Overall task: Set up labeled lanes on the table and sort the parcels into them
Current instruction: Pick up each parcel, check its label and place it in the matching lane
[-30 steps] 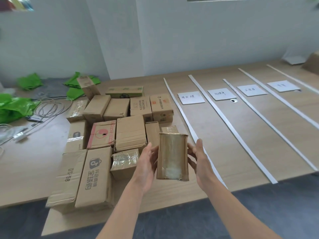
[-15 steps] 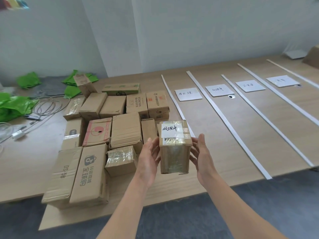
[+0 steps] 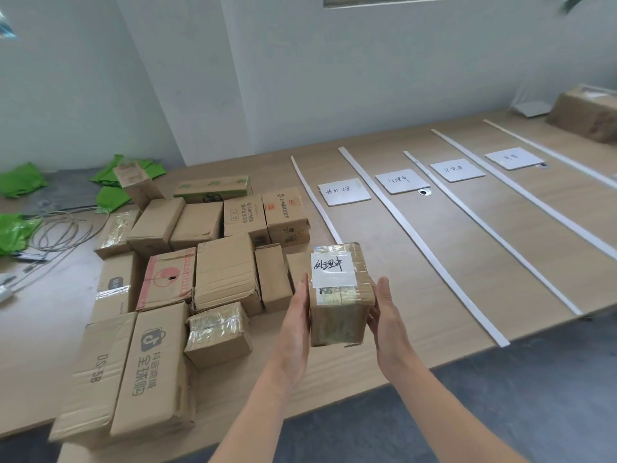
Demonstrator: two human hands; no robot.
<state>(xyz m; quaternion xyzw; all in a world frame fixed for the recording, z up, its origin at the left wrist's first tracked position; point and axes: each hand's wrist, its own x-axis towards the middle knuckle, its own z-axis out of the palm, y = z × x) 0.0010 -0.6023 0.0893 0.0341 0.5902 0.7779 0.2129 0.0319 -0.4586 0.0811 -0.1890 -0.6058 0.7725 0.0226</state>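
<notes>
Hands come first: the left hand (image 3: 293, 325) and the right hand (image 3: 389, 315) press flat against opposite sides of a small taped parcel (image 3: 337, 315). The fingers lie straight along the cardboard rather than wrapped round it. They hold the parcel clear of the table (image 3: 40, 345), above its near edge and just right of the pile of boxes (image 3: 227, 272). Its white label (image 3: 332, 269) is turned up toward the person's face.

It looks to me like the reading step, with the handwriting being checked before a lane is chosen. The characters seem to match those on the second card (image 3: 402, 180), so I would guess this one belongs in the second lane (image 3: 500, 279). The next move would then call for a carry to the right, over the first two white strips (image 3: 420, 242). The parcel should go down squarely between strips without nudging either, since they may only be lying loose.

The fingertips behind the parcel are out of sight. The box also hides the near end of the first strip. Writing on the third card (image 3: 457, 169) and the fourth card (image 3: 514, 158) is too small for me to read. No labels show on the boxes in the pile. At the far right a large carton (image 3: 587, 111) is cut off by the frame.
</notes>
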